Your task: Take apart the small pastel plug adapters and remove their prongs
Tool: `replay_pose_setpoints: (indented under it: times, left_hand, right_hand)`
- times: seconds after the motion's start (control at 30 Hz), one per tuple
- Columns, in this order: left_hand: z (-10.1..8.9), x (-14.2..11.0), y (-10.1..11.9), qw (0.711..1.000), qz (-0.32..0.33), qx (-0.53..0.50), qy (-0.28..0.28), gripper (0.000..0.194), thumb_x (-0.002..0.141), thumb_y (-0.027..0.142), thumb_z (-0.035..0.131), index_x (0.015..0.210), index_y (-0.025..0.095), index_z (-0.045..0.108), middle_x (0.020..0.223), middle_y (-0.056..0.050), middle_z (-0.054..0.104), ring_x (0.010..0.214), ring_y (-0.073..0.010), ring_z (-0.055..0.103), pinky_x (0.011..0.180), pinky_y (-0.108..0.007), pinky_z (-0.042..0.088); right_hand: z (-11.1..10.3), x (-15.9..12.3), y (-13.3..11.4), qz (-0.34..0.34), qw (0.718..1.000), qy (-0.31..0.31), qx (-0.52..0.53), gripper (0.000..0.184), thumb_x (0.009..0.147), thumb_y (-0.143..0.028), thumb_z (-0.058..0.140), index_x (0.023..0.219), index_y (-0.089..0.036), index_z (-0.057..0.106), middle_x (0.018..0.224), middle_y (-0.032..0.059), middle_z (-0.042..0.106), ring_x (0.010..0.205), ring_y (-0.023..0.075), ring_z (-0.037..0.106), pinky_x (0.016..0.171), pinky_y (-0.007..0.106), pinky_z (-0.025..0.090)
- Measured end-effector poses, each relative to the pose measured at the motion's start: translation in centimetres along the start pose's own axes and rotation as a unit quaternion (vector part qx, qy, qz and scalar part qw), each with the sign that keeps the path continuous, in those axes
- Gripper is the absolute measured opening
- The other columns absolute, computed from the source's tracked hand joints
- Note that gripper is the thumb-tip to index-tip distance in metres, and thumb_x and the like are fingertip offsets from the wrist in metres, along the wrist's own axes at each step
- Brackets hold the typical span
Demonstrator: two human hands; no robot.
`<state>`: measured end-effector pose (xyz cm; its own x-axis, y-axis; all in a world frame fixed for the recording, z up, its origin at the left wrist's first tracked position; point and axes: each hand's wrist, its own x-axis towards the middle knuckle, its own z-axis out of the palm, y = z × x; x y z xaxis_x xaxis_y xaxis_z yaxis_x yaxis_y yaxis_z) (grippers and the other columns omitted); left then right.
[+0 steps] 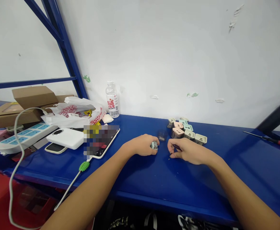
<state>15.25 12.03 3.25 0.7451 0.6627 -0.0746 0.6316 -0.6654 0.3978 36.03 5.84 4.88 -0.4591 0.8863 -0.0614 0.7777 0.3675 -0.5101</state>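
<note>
My left hand (146,145) is closed around a small grey sharpener insert (154,145), which shows between the thumb and fingers just above the blue table. A dark see-through sharpener container (162,135) stands beyond it, between my two hands. My right hand (184,150) is bent into a pinch close to the tabletop; what its fingers hold, if anything, is too small to name. A tiny yellowish speck (168,158) lies below those fingertips. Several two-hole pencil sharpeners (178,132) with cream, pink and mint tops are grouped just behind my right hand.
On the left of the blue table (144,179) lie a phone (107,145) on a white cable, a white power bank (66,138) and a power strip (27,137). Behind are a plastic bag (75,111), cardboard boxes (34,97) and a bottle (112,100). A screwdriver (271,139) lies far right.
</note>
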Motion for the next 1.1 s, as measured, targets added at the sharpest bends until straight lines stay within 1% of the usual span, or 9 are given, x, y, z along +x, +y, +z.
replay_pose_setpoints:
  times: [0.1, 0.17, 0.27, 0.4, 0.5, 0.7, 0.97, 1.03, 1.1]
  left_hand:
    - [-0.2, -0.1, 0.2, 0.999, 0.027, -0.035, 0.007, 0.035, 0.073, 0.026, 0.058, 0.108, 0.022, 0.062, 0.107, -0.003, 0.066, 0.095, -0.0200, 0.060, 0.083, -0.029, 0.044]
    - [-0.5, -0.2, 0.4, 0.996, 0.054, -0.075, 0.015, 0.034, 0.073, 0.023, 0.059, 0.107, 0.021, 0.062, 0.102, -0.001, 0.065, 0.089, -0.0169, 0.059, 0.079, -0.026, 0.044]
    - [-0.9, -0.4, 0.7, 0.981, 0.075, -0.180, -0.004, 0.030, 0.074, 0.027, 0.062, 0.103, 0.019, 0.063, 0.092, 0.000, 0.064, 0.077, -0.0126, 0.057, 0.071, -0.023, 0.044]
    - [-1.2, -0.3, 0.6, 0.922, 0.065, -0.374, -0.071, 0.028, 0.080, 0.035, 0.056, 0.099, 0.016, 0.064, 0.081, -0.001, 0.060, 0.062, -0.0098, 0.052, 0.057, -0.023, 0.043]
    - [-1.3, -0.3, 0.5, 0.884, 0.065, -0.459, -0.060, 0.030, 0.083, 0.040, 0.050, 0.086, 0.013, 0.065, 0.076, -0.002, 0.058, 0.058, -0.0093, 0.051, 0.053, -0.023, 0.042]
    - [-1.4, -0.4, 0.7, 0.872, 0.047, -0.485, -0.050, 0.023, 0.075, 0.037, 0.065, 0.078, 0.014, 0.063, 0.073, 0.001, 0.057, 0.057, -0.0076, 0.049, 0.055, -0.023, 0.041]
    - [-1.3, -0.3, 0.8, 0.848, 0.067, -0.524, -0.037, 0.021, 0.074, 0.033, 0.063, 0.077, 0.012, 0.063, 0.063, 0.002, 0.055, 0.053, -0.0072, 0.049, 0.053, -0.022, 0.038]
    - [-1.3, -0.3, 0.7, 0.856, 0.058, -0.513, -0.026, 0.023, 0.075, 0.035, 0.062, 0.078, 0.012, 0.065, 0.067, 0.001, 0.056, 0.053, -0.0071, 0.049, 0.053, -0.022, 0.039]
    - [-1.1, -0.1, 0.6, 0.879, 0.028, -0.476, -0.006, 0.025, 0.076, 0.037, 0.059, 0.081, 0.013, 0.066, 0.075, -0.001, 0.059, 0.054, -0.0069, 0.049, 0.052, -0.022, 0.039]
  right_hand:
    - [-0.1, 0.1, 0.1, -0.018, 0.998, 0.053, 0.014, 0.004, 0.083, -0.024, 0.060, 0.081, -0.021, 0.059, 0.066, -0.0025, 0.053, 0.058, 0.0125, 0.045, 0.053, 0.024, 0.034]
    - [-0.2, 0.2, 0.2, -0.031, 0.993, 0.108, 0.022, 0.011, 0.084, -0.032, 0.061, 0.080, -0.021, 0.062, 0.064, -0.0020, 0.053, 0.057, 0.0126, 0.045, 0.053, 0.025, 0.034]
    - [-0.2, 0.2, 0.5, -0.101, 0.973, 0.201, 0.051, 0.018, 0.083, -0.037, 0.064, 0.076, -0.021, 0.066, 0.075, 0.0023, 0.060, 0.064, 0.0144, 0.051, 0.057, 0.027, 0.039]
    - [-0.1, -0.1, 0.4, -0.196, 0.940, 0.259, 0.105, 0.015, 0.084, -0.031, 0.064, 0.074, -0.022, 0.071, 0.093, 0.0069, 0.061, 0.069, 0.0150, 0.058, 0.054, 0.028, 0.044]
    - [0.1, -0.4, 0.1, -0.227, 0.929, 0.262, 0.126, 0.010, 0.082, -0.024, 0.067, 0.074, -0.022, 0.073, 0.096, 0.0068, 0.059, 0.068, 0.0138, 0.058, 0.051, 0.027, 0.046]
    - [0.1, -0.5, -0.4, -0.265, 0.916, 0.288, 0.088, 0.013, 0.082, -0.016, 0.066, 0.076, -0.024, 0.075, 0.094, 0.0063, 0.059, 0.067, 0.0129, 0.054, 0.048, 0.025, 0.042]
    - [0.5, -0.3, -0.7, -0.291, 0.901, 0.314, 0.071, 0.008, 0.081, -0.015, 0.068, 0.077, -0.022, 0.070, 0.089, 0.0049, 0.065, 0.068, 0.0130, 0.059, 0.049, 0.024, 0.044]
    - [0.6, -0.3, -0.8, -0.284, 0.897, 0.332, 0.067, 0.008, 0.081, -0.014, 0.067, 0.076, -0.021, 0.067, 0.088, 0.0044, 0.068, 0.059, 0.0105, 0.056, 0.045, 0.023, 0.040]
    - [0.8, -0.3, -0.9, -0.255, 0.901, 0.341, 0.078, 0.008, 0.082, -0.015, 0.065, 0.076, -0.020, 0.064, 0.089, 0.0045, 0.071, 0.048, 0.0073, 0.047, 0.042, 0.023, 0.037]
